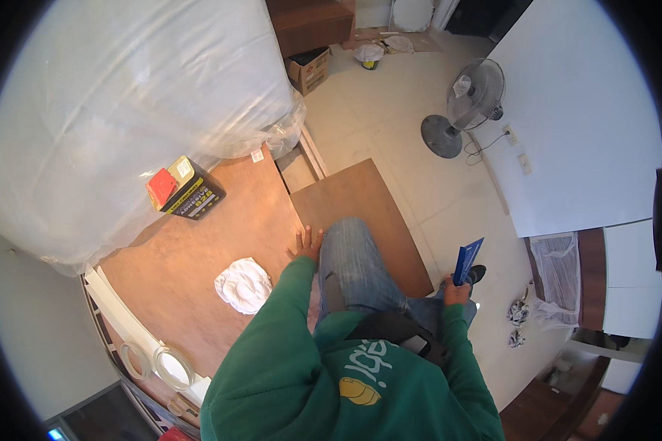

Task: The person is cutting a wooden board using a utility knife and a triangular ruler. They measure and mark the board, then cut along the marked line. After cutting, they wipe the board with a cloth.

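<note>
My left hand [306, 245] lies with fingers spread on the large wooden panel [162, 261], right beside my bent knee. Over on the right, my right hand [456, 294] is closed around a flat blue scraper [466, 260], its wide end pointing up and away from me. A crumpled white cloth [243, 285] rests on the panel, left of my left forearm. Farther off on the same panel stands a black and yellow adhesive tin [201, 197], with a red flat piece [162, 187] on its top.
My knee rests over a smaller brown board [368, 213]. Plastic sheeting [140, 95] drapes a tall block at far left. A standing fan [443, 137] and its cord are on the tiled floor near the white wall. Tape-like rolls [173, 367] lie at lower left; a cardboard box [309, 71] stands far off.
</note>
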